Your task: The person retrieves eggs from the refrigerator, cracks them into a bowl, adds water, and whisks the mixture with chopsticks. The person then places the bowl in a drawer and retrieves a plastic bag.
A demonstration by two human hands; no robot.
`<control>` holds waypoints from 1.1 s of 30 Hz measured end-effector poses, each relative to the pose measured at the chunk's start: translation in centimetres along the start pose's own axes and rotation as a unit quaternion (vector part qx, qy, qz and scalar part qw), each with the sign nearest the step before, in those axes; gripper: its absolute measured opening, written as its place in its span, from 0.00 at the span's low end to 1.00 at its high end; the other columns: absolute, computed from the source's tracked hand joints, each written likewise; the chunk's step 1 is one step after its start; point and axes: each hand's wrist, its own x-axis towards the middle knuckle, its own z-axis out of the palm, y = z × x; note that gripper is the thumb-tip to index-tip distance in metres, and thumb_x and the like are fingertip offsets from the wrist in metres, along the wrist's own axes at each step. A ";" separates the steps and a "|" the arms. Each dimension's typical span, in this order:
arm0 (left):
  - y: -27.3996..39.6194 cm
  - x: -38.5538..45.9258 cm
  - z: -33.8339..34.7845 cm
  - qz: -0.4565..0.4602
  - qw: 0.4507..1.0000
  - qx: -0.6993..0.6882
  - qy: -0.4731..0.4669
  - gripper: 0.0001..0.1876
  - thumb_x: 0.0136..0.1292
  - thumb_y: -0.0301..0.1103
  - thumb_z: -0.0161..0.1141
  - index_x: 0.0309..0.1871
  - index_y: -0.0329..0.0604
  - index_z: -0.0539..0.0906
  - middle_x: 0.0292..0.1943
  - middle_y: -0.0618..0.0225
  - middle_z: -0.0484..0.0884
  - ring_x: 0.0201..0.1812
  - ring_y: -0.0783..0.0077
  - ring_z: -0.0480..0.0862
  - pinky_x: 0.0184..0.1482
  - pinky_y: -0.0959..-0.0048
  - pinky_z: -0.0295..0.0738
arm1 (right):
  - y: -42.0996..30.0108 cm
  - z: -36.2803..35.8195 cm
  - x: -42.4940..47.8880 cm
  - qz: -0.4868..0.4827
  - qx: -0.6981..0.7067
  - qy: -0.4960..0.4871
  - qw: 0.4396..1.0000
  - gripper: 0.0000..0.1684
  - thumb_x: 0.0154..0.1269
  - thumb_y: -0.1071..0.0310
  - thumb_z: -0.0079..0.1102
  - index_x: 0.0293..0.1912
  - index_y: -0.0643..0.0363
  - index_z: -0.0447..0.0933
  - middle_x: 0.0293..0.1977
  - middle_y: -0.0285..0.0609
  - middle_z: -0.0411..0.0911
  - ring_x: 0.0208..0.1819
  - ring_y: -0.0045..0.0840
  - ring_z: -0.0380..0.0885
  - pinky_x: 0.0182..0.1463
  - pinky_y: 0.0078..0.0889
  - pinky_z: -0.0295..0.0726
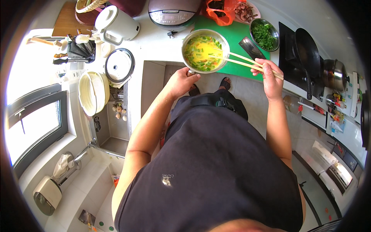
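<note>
My left hand (181,82) grips the short handle of a metal pan (184,61) at the counter's front edge. Beaten egg (205,52) with chopped green pieces and small reddish bits fills the pan. In my right hand (271,78) is a pair of wooden chopsticks (243,61), their tips in the egg. Under and behind the pan lies a green cutting board (234,34). A cleaver (251,47) rests on it, beside a metal bowl (278,39) of chopped greens. An orange plastic bag (225,19) and a plate (257,11) of sliced meat stand farther back.
On the right are a black wok (307,52) on the cooktop and a steel pot (334,75). A rice cooker (172,14) and a white kettle (118,24) stand at the back. To the left are a round lid (119,65), a cream colander (92,94) and the sink (116,130).
</note>
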 end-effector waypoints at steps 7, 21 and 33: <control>0.2 -0.3 -0.1 0.006 1.000 -0.030 -0.006 0.16 0.73 0.40 0.67 0.51 0.35 0.82 0.33 0.74 0.80 0.31 0.81 0.81 0.37 0.75 0.83 | 0.8 -0.4 0.1 0.019 0.049 0.060 0.997 0.24 0.84 0.57 0.54 0.54 0.73 0.83 0.40 0.48 0.86 0.40 0.27 0.84 0.46 0.29 0.83; 0.3 -0.3 0.5 0.028 0.997 0.068 0.011 0.21 0.71 0.45 0.67 0.52 0.33 0.83 0.36 0.63 0.86 0.35 0.73 0.86 0.42 0.68 0.84 | 3.2 5.0 0.6 0.025 0.024 0.079 0.996 0.18 0.83 0.62 0.55 0.56 0.69 0.82 0.41 0.47 0.86 0.40 0.27 0.86 0.45 0.27 0.84; -0.1 0.1 0.9 0.085 0.989 0.119 0.035 0.24 0.68 0.47 0.68 0.56 0.33 0.84 0.38 0.52 0.89 0.42 0.57 0.89 0.50 0.61 0.81 | 1.3 8.1 0.4 -0.375 -0.269 -0.046 0.886 0.14 0.62 0.74 0.75 0.48 0.62 0.86 0.44 0.45 0.87 0.42 0.37 0.87 0.46 0.37 0.87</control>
